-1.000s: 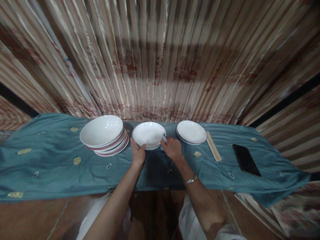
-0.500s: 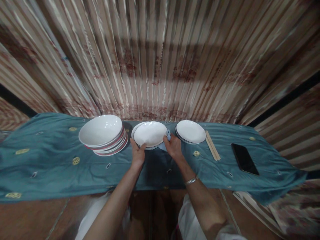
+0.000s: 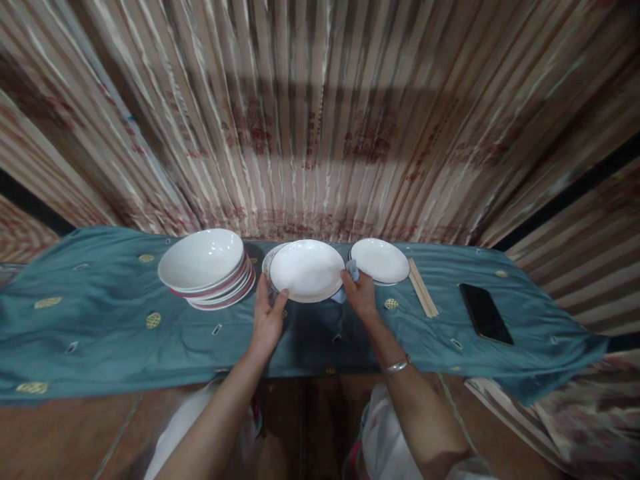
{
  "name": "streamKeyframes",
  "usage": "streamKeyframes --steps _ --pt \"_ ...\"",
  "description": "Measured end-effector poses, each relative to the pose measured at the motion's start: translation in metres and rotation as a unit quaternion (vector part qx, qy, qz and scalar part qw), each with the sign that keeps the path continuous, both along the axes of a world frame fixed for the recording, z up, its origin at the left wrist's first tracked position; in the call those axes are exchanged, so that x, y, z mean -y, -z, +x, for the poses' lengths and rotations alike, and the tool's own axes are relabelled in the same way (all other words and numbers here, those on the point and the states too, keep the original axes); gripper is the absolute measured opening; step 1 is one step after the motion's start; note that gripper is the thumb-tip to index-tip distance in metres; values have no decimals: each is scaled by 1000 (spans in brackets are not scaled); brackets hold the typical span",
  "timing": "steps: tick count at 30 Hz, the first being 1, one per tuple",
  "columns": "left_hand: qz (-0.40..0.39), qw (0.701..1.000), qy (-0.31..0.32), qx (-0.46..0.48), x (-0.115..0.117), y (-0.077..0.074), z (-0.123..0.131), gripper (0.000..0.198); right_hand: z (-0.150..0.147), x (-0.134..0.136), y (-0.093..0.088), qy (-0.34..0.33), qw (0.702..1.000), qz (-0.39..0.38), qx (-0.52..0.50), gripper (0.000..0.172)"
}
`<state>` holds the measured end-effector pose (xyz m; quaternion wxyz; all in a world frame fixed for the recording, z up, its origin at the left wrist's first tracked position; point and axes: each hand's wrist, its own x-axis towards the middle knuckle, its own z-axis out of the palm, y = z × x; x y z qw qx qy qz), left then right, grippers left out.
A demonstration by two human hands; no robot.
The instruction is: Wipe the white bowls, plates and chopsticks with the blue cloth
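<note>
White plate (image 3: 307,270) at centre of teal-covered bench (image 3: 115,340), overlapping another plate (image 3: 268,259) that shows at its left edge. Left hand (image 3: 269,319) has thumb and fingers around the plate's near-left rim; right hand (image 3: 359,293) has fingers closed on its right rim, blue cloth (image 3: 353,269) bunched in the same grip. Bowl stack (image 3: 203,261) to the left; plate stack (image 3: 380,260), chopsticks (image 3: 423,290), then phone (image 3: 485,313) to the right.

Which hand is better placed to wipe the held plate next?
Probably the right hand: it holds the light-blue cloth at the right rim of the plate, while the left hand grips the left rim.
</note>
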<state>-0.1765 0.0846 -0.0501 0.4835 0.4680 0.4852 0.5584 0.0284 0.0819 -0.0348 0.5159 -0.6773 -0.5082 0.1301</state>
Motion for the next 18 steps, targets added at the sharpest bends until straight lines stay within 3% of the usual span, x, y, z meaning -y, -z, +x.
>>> streamKeyframes --steps 5,11,15,18 --pt "-52 990 30 127 6 -16 1 69 6 8 0 -19 998 34 -51 27" --pt "-167 953 115 224 13 -30 0 29 7 15 1 -48 996 35 -64 29" --pt "-191 936 139 261 16 -32 0 36 13 20 -2 -44 998 5 -34 37" --pt "-193 933 142 267 17 -30 2 43 19 26 -10 -4 1000 -6 3 41"
